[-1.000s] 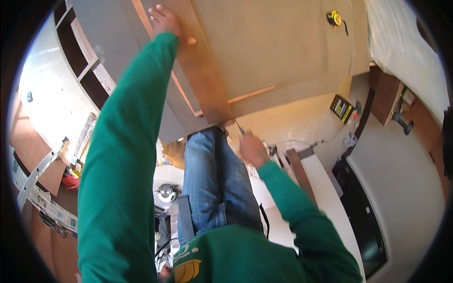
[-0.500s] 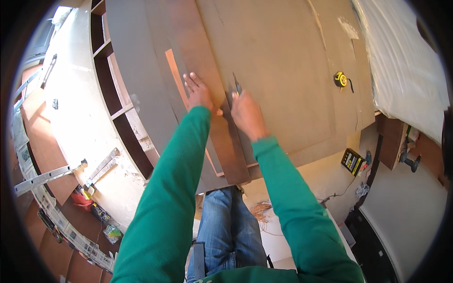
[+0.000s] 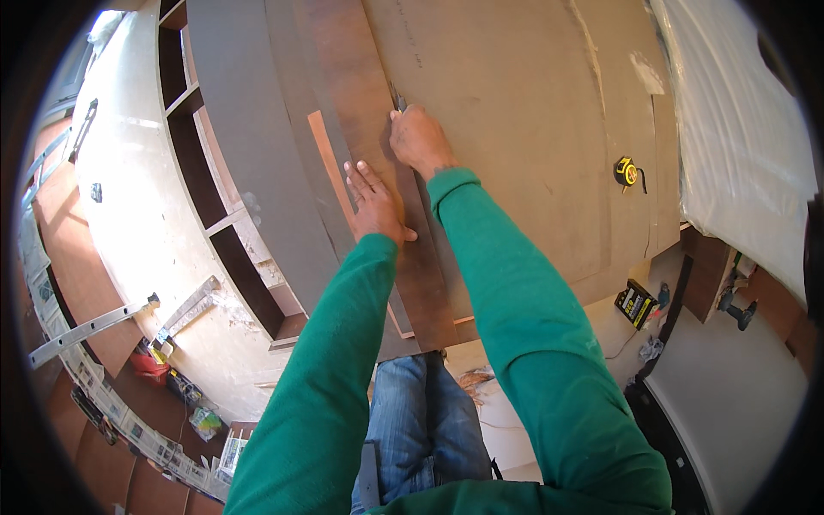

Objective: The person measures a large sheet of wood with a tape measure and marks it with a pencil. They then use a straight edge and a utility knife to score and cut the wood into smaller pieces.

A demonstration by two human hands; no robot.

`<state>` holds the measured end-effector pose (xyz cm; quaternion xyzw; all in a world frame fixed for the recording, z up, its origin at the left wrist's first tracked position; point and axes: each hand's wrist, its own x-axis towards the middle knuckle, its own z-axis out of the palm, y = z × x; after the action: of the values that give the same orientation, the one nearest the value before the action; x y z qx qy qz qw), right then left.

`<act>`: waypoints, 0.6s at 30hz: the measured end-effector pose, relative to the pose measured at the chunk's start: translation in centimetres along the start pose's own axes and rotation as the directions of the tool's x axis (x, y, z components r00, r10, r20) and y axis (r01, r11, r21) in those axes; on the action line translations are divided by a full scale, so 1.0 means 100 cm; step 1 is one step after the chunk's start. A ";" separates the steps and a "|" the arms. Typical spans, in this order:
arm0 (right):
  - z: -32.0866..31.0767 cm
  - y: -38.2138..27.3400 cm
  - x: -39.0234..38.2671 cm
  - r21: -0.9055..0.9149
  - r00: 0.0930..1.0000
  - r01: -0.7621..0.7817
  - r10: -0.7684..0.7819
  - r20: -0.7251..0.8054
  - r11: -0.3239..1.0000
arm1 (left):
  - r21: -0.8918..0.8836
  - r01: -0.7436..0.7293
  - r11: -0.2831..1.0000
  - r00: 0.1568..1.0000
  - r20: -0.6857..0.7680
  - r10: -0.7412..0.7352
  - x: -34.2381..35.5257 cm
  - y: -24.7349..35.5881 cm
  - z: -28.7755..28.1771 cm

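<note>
Right hand (image 3: 421, 139) closed in a fist around a slim dark tool (image 3: 401, 102), mostly hidden, tip at the right edge of a long brown board (image 3: 343, 64). Left hand (image 3: 375, 206) flat, fingers extended, thumb out, pressing the same board. Board lies lengthwise on a large grey-brown sheet (image 3: 506, 129). Yellow tape measure (image 3: 627, 174) on sheet, well right. Beyond: whitish plastic wrapping (image 3: 730, 112), black box (image 3: 636, 304) lower right, dark power drill (image 3: 740, 311) near it.

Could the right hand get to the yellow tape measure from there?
Probably yes: only bare board lies between the right hand and the tape measure, though that hand holds a slim tool.
</note>
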<state>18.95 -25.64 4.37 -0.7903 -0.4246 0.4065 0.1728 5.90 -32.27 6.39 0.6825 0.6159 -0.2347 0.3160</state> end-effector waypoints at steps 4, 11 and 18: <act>0.002 -0.004 0.009 -0.021 1.000 0.010 -0.010 0.011 1.000 | -0.010 0.005 1.000 1.000 0.019 -0.005 -0.001 0.002 -0.004; 0.000 -0.007 0.017 -0.028 0.999 0.004 -0.003 0.035 1.000 | -0.086 -0.010 0.996 0.999 0.031 0.013 -0.002 0.000 -0.007; -0.001 -0.014 0.019 -0.067 0.999 0.019 -0.016 0.044 0.998 | -0.063 -0.008 0.998 1.000 0.016 0.009 -0.005 0.002 -0.008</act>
<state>18.87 -23.26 4.36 -0.7828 -0.4486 0.4076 0.1405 5.94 -32.01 7.31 0.6727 0.6176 -0.2194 0.3435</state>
